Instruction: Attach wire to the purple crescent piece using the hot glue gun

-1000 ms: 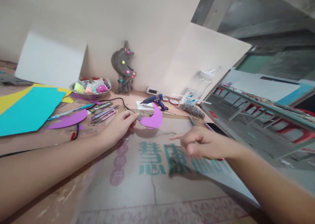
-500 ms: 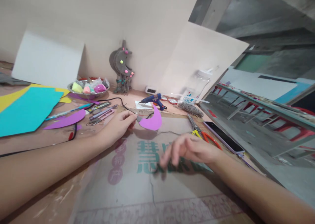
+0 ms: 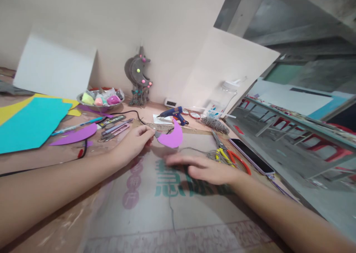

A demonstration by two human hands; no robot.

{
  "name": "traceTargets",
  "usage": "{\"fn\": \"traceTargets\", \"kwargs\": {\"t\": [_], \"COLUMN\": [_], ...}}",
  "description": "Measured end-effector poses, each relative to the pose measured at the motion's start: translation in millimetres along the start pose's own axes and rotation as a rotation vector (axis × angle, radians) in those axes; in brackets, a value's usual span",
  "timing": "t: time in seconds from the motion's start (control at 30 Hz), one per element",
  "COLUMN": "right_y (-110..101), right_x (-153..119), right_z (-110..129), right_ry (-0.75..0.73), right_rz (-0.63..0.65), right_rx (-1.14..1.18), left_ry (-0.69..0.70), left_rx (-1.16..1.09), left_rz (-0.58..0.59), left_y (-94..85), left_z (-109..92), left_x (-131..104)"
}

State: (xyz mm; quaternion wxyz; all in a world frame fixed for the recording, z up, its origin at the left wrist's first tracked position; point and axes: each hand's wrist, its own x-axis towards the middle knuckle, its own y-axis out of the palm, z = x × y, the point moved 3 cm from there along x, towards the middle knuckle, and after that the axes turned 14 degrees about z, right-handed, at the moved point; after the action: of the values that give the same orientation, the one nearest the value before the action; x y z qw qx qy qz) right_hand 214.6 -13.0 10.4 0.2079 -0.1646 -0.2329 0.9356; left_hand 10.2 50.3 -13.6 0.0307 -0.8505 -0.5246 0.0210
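A purple paper crescent moon (image 3: 174, 135) is pinched at its grey-wrapped left tip by my left hand (image 3: 139, 137), raised a little over the printed board (image 3: 144, 219). My right hand (image 3: 208, 168) hovers over the green lettering with its fingers stretched out and the fingertips smeared by motion; nothing shows in it. Grey yarn (image 3: 191, 148) runs behind the right hand toward the scissors (image 3: 222, 147), which have orange and yellow handles. Another piece of thread (image 3: 171, 212) lies on the board's near part.
Behind the crescent stand a blue glue gun (image 3: 171, 112) and a ball of grey yarn (image 3: 215, 125). A phone (image 3: 251, 156) lies at the right edge. On the left are coloured sheets (image 3: 30, 125), pens and cutters (image 3: 115, 130), and a bowl of clay (image 3: 107, 106). A grey moon ornament (image 3: 138, 75) stands by the wall.
My right hand has risen slightly toward the crescent, its curled fingers now stretched out to the left. My left hand and the crescent have stayed almost still.
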Motion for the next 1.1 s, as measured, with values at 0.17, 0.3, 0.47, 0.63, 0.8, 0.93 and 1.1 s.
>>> {"fn": "traceTargets", "kwargs": {"t": [0.17,0.3,0.47,0.63,0.8,0.93,1.1], "right_y": [2.3,7.0,-5.0,-5.5,1.7,6.5,5.8], "right_x": [-4.9,-3.3,-2.3,10.4,28.5,33.0,24.6], "right_z": [8.3,9.5,4.8,-6.2,-1.4,-1.3,0.2], "right_ry": [-0.112,-0.019,0.178,0.289,0.089,0.101,0.194], "right_rz": [-0.084,-0.031,-0.46,-0.409,-0.393,-0.378,-0.455], "right_rx": [0.407,0.41,0.139,0.135,0.419,0.435,0.141], "left_ry": [0.01,0.019,0.036,0.088,0.072,0.061,0.05], "left_rx": [-0.002,0.034,0.093,0.175,0.186,0.227,0.283], "left_rz": [0.003,0.026,0.024,0.016,0.006,0.011,0.012], "left_y": [1.1,1.8,1.2,0.5,0.9,2.8,3.4], "left_z": [-3.5,-5.2,-5.4,-7.0,-7.6,-13.2,-13.7], "left_x": [-2.3,-5.8,-6.6,-4.8,-4.3,-7.1,-8.8]}}
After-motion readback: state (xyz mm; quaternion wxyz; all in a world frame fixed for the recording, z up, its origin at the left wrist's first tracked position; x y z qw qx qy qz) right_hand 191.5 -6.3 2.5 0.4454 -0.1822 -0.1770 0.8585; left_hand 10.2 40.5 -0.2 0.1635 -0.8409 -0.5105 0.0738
